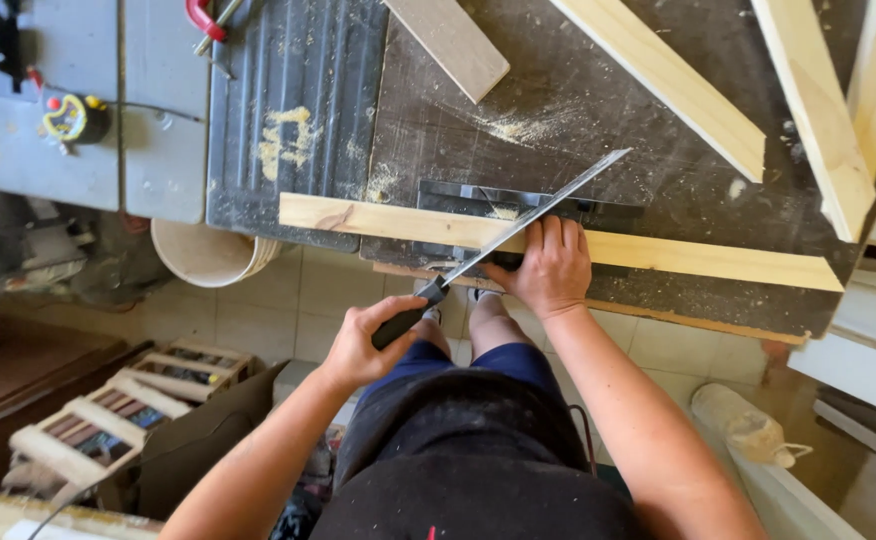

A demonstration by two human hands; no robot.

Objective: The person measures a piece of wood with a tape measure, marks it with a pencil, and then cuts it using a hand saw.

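Observation:
A long pale wooden strip [718, 262] lies along the near edge of a dark, dusty workbench [598, 110]. My right hand [551, 270] presses down on the strip near its middle, fingers over its top. My left hand [363, 345] grips the black handle of a long flat metal file [543, 215]. The file's blade runs diagonally up and to the right, crossing the strip just left of my right hand. A dark metal plate [458, 192] sits behind the strip.
Several more pale wood strips [683, 85] lie on the bench at the back and right. A yellow tape measure [71, 118] sits on a grey machine top at left. Below are a white bucket [208, 255], a wooden crate [108, 420] and a plastic jug [743, 425] on the tiled floor.

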